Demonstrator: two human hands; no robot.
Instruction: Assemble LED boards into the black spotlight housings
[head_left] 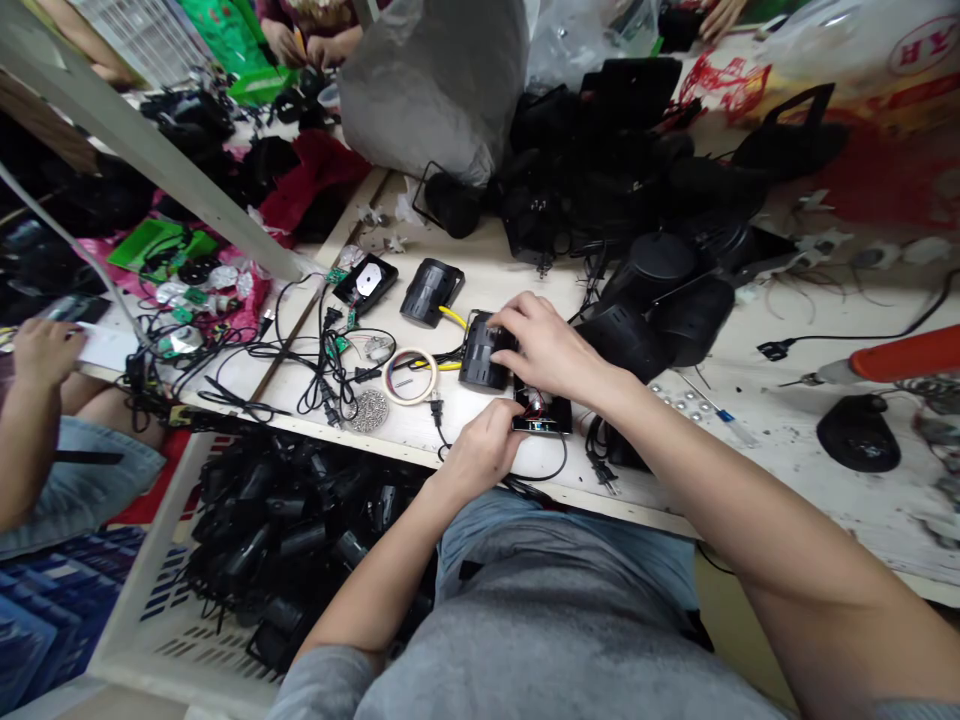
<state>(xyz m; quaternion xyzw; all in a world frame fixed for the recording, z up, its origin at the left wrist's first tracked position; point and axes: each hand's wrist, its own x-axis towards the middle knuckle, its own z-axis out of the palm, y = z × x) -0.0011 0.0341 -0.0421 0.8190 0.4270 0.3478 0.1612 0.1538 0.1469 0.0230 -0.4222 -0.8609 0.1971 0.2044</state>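
Observation:
My left hand (484,448) is closed at the left edge of an open black casing part (541,426), which shows red wires and a small circuit board inside. Reaching in from the right, my right hand (546,345) curls its thumb and fingers on the right side of a black plastic housing (480,362) with a slotted, rounded wall. The two pieces lie side by side on the bench, and my fingers hide where they meet. A yellow cable (452,318) runs behind the housing. Nearby stand a second black housing (431,292) and a tape roll (410,377).
Tangled black plug cords (330,365) and a coil of solder wire (367,411) lie to the left. Black lamp-like units (660,300) are piled at right, near an orange-handled screwdriver (904,355). Below the bench edge, a white crate (142,610) holds black housings. A person sits left.

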